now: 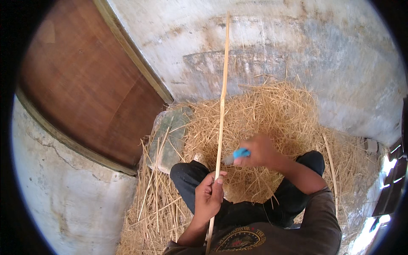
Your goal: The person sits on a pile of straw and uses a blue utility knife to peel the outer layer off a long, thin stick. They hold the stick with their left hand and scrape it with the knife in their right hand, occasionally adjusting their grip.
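Note:
A long, pale strip of split bamboo (225, 72) runs from my lap up toward the wall, with a joint along its length. My left hand (209, 196) is closed around its lower part, the thumb lying along the strip. In my right hand (260, 151) is a knife (242, 153) with a blue handle, the fingers wrapped round it. Its short blade looks blurred and points left toward the strip, just above my left hand. Whether the blade touches the bamboo I cannot tell.
Straw-like shavings (272, 110) are heaped before and around my bent legs. A flat grey-green stone slab (174, 136) lies at the left, near a brown wooden door (89, 80). A stained white wall (289, 42) rises behind the heap. Another long strip (331, 170) lies at the right.

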Demonstrator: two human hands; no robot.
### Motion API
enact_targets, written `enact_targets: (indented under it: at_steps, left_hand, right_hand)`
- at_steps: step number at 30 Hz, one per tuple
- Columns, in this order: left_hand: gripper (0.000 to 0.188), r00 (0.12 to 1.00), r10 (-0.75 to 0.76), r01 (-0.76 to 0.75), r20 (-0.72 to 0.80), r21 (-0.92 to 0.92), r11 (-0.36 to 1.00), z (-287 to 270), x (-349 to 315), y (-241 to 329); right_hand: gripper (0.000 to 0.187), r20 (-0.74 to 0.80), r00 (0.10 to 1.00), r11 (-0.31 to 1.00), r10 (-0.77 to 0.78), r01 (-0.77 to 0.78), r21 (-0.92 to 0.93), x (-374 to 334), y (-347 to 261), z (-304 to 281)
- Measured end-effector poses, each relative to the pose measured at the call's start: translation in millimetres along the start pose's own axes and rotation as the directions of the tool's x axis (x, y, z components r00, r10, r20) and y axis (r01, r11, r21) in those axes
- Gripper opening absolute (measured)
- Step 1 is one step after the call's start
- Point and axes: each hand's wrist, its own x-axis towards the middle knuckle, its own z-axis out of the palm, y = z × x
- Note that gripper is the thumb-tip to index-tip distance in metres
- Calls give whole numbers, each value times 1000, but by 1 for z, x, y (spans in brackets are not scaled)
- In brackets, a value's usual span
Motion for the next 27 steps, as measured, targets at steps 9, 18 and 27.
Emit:
enact_targets:
  at_steps: [9,18,27]
  left_hand:
    - [19,998,-61,60,19,65,996,6,-7,-9]
    - [16,997,-66,61,29,135,989,4,-7,-11]
    - [16,996,-33,17,87,188,982,5,-19,-15]
  right_hand:
    - [65,19,983,983,182,-183,26,13,14,-1]
    - [71,73,977,976,201,-193,-102,26,28,9]
    - [73,-35,986,955,164,-167,-246,37,81,8]
